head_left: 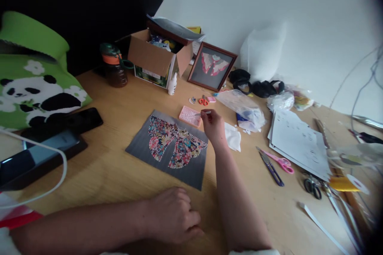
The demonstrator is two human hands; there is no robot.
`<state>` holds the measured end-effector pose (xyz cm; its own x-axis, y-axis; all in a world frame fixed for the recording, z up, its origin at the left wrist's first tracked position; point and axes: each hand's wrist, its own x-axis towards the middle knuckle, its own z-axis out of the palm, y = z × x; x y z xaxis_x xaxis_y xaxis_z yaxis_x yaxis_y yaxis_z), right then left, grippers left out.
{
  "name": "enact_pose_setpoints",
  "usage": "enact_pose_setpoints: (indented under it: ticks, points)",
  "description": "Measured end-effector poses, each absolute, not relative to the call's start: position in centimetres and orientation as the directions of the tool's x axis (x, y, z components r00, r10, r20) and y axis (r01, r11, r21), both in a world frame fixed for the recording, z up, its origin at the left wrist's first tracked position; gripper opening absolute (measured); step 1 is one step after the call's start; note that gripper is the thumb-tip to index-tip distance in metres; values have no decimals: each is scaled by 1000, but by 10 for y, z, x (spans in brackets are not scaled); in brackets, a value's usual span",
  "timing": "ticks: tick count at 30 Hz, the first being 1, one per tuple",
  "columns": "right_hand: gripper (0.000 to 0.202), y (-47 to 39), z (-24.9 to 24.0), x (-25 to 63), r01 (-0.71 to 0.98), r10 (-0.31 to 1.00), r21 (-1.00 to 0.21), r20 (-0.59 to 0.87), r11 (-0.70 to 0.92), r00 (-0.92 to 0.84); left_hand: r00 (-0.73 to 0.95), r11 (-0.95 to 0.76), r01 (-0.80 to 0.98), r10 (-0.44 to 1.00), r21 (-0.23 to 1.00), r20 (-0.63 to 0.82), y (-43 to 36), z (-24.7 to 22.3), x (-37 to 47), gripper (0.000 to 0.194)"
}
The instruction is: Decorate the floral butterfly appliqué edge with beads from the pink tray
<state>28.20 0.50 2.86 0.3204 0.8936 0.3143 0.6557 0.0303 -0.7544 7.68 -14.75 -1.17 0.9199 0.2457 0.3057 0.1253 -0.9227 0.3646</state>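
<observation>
My right hand [213,126] pinches a pair of tweezers [206,112], a thin pale tool whose tip reaches over the right side of a small pink tray [189,115]. Tiny pale beads cover the tray's floor. Just in front of it lies a grey cloth [191,175] bearing a floral butterfly-shaped collar [161,139] edged with small white beads. Nearer to me, my left hand [173,215] rests on the table with its fingers curled in, and nothing shows in it.
Behind the tray are orange-handled scissors [204,101], a white bottle [172,84] and a framed butterfly collar [213,65]. To the right lie purple snips [271,168], pink scissors [281,161] and papers [299,143]. Phones [38,155] and a green panda bag [38,75] stand left.
</observation>
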Motion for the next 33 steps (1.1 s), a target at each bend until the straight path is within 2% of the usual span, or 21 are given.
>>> enact_pose_setpoints:
  ticks: [14, 26, 33]
  points:
    - [26, 4, 32, 297, 683, 891, -731, 321, 17, 321, 930, -929, 110, 222, 352, 295, -147, -15, 76, 32]
    - [24, 5, 20, 294, 818, 902, -574, 331, -40, 277, 909, -932, 101, 229, 349, 348, -148, -21, 77, 32]
    - [25, 6, 16, 295, 828, 905, -560, 340, -26, 258, 918, -925, 124, 245, 360, 313, -148, -20, 78, 32]
